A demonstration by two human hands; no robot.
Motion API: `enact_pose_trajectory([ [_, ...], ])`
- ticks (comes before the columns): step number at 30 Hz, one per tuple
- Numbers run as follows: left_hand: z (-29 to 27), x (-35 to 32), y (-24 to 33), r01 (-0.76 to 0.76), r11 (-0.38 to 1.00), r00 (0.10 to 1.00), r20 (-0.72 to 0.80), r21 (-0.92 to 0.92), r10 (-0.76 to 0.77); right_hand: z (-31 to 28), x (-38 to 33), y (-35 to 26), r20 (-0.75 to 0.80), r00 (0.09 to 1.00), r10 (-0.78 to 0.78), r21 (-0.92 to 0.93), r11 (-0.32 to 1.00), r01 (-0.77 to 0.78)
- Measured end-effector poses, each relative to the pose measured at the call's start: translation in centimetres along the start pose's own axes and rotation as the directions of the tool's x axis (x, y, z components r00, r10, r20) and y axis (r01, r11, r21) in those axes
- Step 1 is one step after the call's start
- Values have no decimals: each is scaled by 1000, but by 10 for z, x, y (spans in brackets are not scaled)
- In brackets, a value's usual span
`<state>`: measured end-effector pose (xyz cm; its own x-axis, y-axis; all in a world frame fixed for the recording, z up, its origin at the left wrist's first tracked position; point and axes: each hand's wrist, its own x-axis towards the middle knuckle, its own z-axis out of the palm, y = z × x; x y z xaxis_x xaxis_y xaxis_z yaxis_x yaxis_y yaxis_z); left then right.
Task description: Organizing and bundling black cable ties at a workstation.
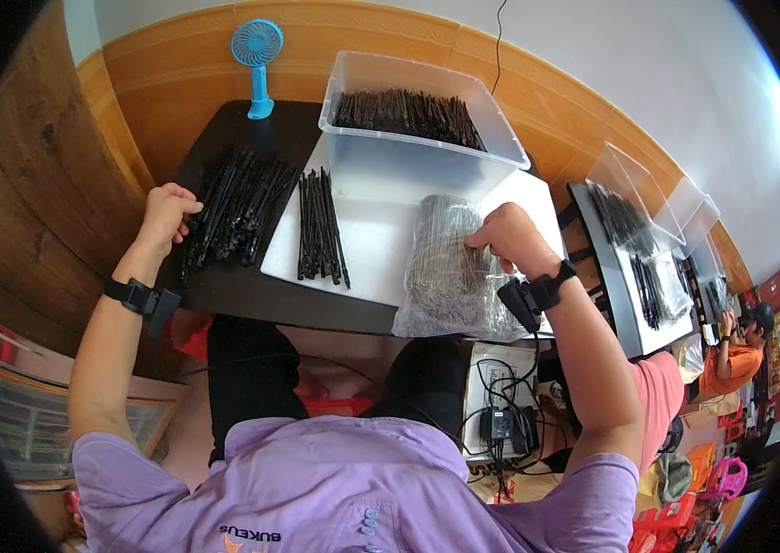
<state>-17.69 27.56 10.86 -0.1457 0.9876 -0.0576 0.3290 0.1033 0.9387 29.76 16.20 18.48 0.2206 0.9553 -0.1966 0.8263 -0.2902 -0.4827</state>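
While the right hand (508,238) pinches the far right corner of the bag (450,267), its fingers are pressed together on the clear film. The bag holds thin grey pieces and lies on the near right part of the white board (381,221), its near end hanging past the counter (224,286) edge. Its long axis runs near to far, directly left of the right hand.

The left hand (167,214) is curled, fingers closed loosely, at the left edge of the counter. It touches, or is just beside, the loose pile (235,207) of black sticks; whether it grips one cannot be told. The pile's sticks run near to far, slightly slanted.

A tidy row (320,226) of black sticks lies on the board between pile and bag, nearer the left hand. The bin (422,115) of more sticks stands far, beyond the board.
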Motion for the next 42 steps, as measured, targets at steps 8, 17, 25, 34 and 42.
enact_pose_trajectory([
  [8,1,1,1,-22,992,997,-66,123,30,-25,-8,3,205,977,-59,439,897,-38],
  [17,1,6,-4,18,991,984,-180,131,6,-34,-8,17,377,910,-173,481,876,-33],
  [25,10,-2,5,11,994,983,-183,104,8,-53,-43,13,227,941,-250,662,749,39],
  [34,81,-163,97,-333,900,835,355,-281,420,-10,-91,-17,-427,904,-19,904,20,427],
  [42,182,-269,118,-125,833,499,691,-539,523,14,-117,-75,-679,733,23,734,34,679],
])
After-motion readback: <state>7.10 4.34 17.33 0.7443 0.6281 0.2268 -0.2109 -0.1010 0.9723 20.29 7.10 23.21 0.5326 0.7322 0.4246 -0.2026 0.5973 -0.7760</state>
